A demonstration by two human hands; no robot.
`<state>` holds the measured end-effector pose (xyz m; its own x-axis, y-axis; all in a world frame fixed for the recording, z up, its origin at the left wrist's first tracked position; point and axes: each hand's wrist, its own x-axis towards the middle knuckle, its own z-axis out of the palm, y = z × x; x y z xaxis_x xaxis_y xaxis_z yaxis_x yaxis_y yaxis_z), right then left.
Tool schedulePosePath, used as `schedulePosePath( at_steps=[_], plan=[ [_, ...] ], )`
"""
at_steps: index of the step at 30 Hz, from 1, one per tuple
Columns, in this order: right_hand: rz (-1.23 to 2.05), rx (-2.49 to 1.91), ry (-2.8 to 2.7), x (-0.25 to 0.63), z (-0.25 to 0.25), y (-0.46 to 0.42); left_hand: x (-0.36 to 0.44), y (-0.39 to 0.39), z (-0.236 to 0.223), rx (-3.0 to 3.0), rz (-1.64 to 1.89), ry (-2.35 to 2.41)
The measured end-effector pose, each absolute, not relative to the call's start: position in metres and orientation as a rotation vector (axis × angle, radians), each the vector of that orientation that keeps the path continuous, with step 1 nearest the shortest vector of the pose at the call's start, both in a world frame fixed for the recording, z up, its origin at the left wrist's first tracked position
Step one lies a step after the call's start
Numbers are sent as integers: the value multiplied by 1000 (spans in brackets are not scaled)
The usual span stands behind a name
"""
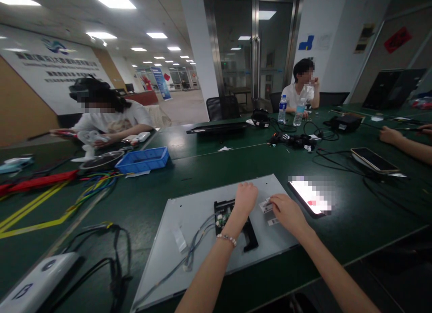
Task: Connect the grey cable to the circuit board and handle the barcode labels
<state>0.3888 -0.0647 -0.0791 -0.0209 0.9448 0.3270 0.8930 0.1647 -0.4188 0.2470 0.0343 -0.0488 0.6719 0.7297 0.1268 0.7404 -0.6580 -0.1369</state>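
Observation:
A pale flat panel (199, 205) lies on the table in front of me. On it is a black plastic frame (250, 239) with a small green circuit board (221, 221) and grey cables (197, 241) leading off to the left. My left hand (246, 197), a beaded bracelet at its wrist, is curled closed over the upper right part of the frame; its fingertips are hidden. To its right, my right hand (285, 209) pinches at the edge of a small pale piece with dark print (265, 207). Whether that piece is lifted I cannot tell. A white label (273, 221) is just below.
A lit phone (308, 197) lies right of the panel, another phone (374, 160) farther right. A blue bin (143, 160), a white power bank (40, 281) and loose cables are on the left. Two people sit across the table; another person's hands (391, 135) are at far right.

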Motion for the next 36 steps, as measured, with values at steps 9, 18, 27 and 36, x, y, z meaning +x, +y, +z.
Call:
schedulePosePath(
  at_steps=[9, 18, 27, 36],
  plan=[
    [151, -1745, -1894, 387, -76, -67, 198, 20, -26, -2653, -290, -1413],
    [165, -1718, -1921, 385, -77, -66, 139, -1, -42, -2582, -436, -1771],
    [182, -1713, -1909, 385, -77, -67, 126, -3, -50, -2681, -407, -1791],
    [188, -1703, -1911, 383, -77, -69, 98, -1, -41, -3073, -252, -1681]
  ],
)
